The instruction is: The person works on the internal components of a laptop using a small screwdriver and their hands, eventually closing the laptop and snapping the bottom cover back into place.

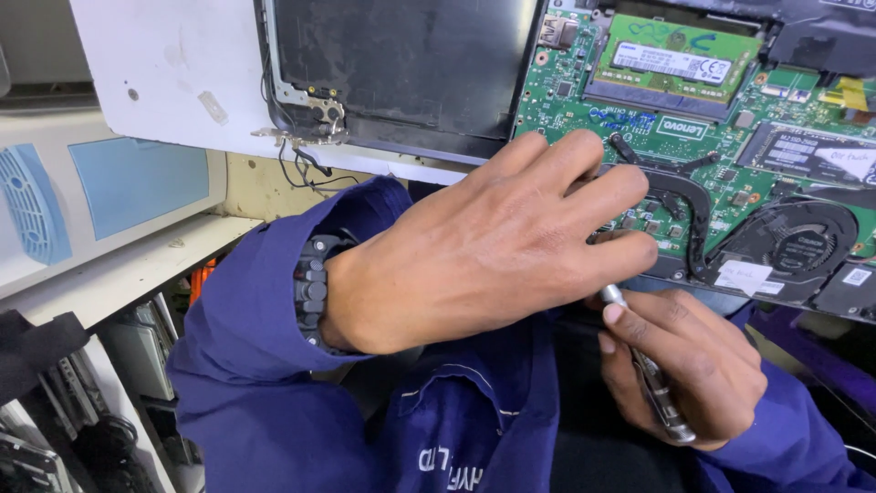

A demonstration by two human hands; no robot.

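Note:
An opened laptop [411,64] lies with its green motherboard [566,96] exposed, showing a memory module [671,59], a black heat pipe [698,205] and a round fan [803,246]. My left hand [484,246] rests palm down on the board's near edge, fingers curled over it; a dark watch [313,283] sits on the wrist. Just below, my right hand [684,365] grips a slim metal screwdriver [652,379], its tip pointing up under my left fingers. The tip itself is hidden.
A broken hinge with loose wires [310,132] sticks out at the laptop's left corner. A white shelf [128,265] stands to the left, with stacked devices [137,347] beneath it. Blue sleeves cover both arms.

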